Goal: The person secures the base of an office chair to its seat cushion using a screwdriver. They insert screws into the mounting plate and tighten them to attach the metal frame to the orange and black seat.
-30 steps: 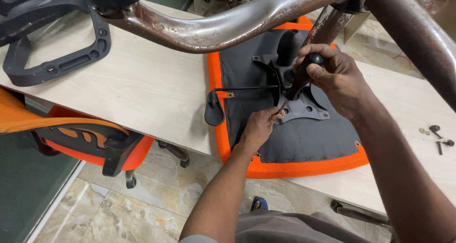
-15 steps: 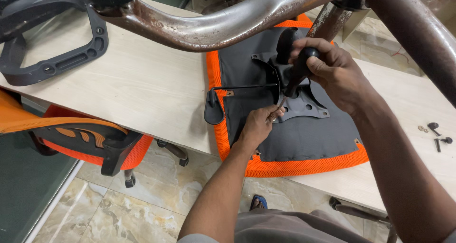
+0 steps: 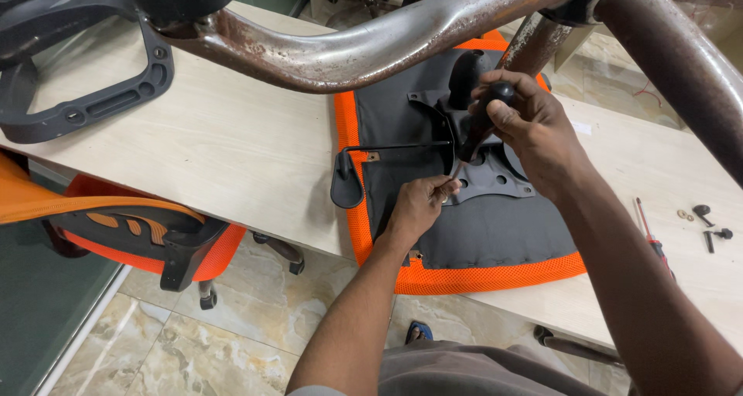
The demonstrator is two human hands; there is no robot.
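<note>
Your right hand [image 3: 530, 121] clenches the stiff black screwdriver [image 3: 480, 125] by its grippy handle; left hand [image 3: 422, 203] pinches its tip, steadying it on the rigid seat plate [image 3: 495, 175]

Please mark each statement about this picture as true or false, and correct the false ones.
1. The right hand grips the black handle of a screwdriver. True.
2. The chair seat lies on the floor. False: it lies upside down on the wooden table.
3. The left hand is at the metal plate, near the screwdriver tip. True.
4. The seat's edging is blue. False: it is orange mesh.
5. Loose screws lie on the table to the right. True.
</note>
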